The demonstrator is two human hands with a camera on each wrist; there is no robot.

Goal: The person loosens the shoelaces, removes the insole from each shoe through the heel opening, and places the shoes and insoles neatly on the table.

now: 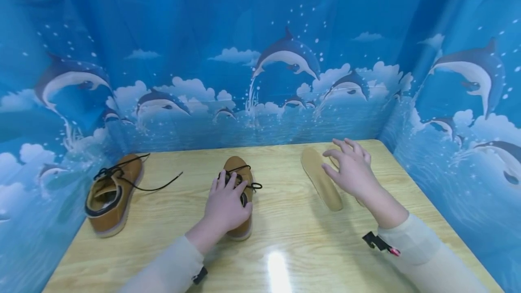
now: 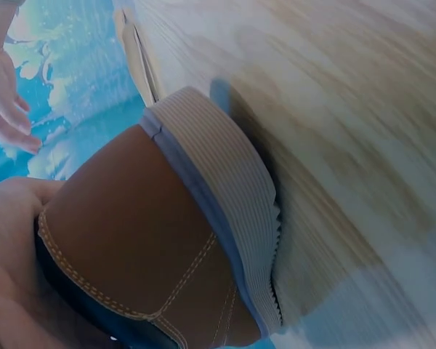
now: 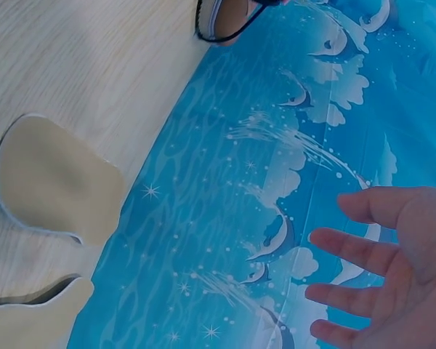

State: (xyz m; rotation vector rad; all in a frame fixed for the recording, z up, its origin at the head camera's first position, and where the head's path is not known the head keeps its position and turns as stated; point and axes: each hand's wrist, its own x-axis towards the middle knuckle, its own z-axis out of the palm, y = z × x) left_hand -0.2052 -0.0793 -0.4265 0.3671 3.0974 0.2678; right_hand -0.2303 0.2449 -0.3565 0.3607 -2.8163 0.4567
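Observation:
My left hand [image 1: 228, 205] rests on a brown lace-up shoe [image 1: 234, 163] at mid-table, fingers spread over its laces and opening. In the left wrist view, the palm lies against the dark collar of this shoe [image 2: 138, 225], above its stitched heel and ribbed pale sole. My right hand [image 1: 353, 168] hovers over the right side with loosely bent, parted fingers and holds nothing. Beneath and beside it lie two tan insoles; one insole [image 1: 319, 177] shows nearly whole, while the hand mostly covers the other. The right wrist view shows the second insole [image 3: 36, 316] partly.
Another brown shoe [image 1: 111, 196] stands at the table's left edge, its black lace [image 1: 160, 189] trailing loose to the right. A blue dolphin-print curtain [image 1: 252, 80] encloses the back and sides of the wood-grain table [image 1: 281, 220].

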